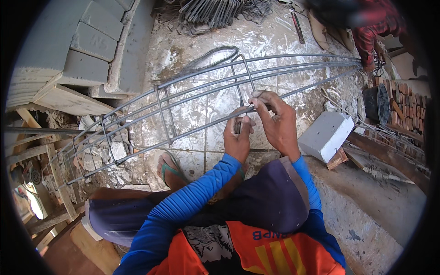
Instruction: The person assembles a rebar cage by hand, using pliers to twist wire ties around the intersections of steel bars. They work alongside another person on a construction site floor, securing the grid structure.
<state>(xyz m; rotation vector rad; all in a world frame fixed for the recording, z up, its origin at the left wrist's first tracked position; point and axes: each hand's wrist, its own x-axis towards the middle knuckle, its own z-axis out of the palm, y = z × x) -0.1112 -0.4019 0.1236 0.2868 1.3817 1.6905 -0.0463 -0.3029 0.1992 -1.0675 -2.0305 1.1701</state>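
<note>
A long rebar cage (201, 128) of thin steel bars and square stirrups stretches across in front of me. My left hand (239, 137) is closed just under its near bar, around what looks like a small dark bundle of tie wire (237, 125). Beside it, my right hand (278, 120) pinches thumb and fingers together at the same bar, by the lower corner of a stirrup (249, 77). What the right fingertips grip is too small to make out. Farther left, another stirrup (163, 112) spans the bars.
Another person's hand (369, 65) is by the cage's far right end. A pile of bent stirrups (211, 16) lies at the back, near pincers (298, 28). Grey blocks (94, 41) stand at left. At right are a pale block (326, 134), a black bucket (376, 103) and bricks (408, 105).
</note>
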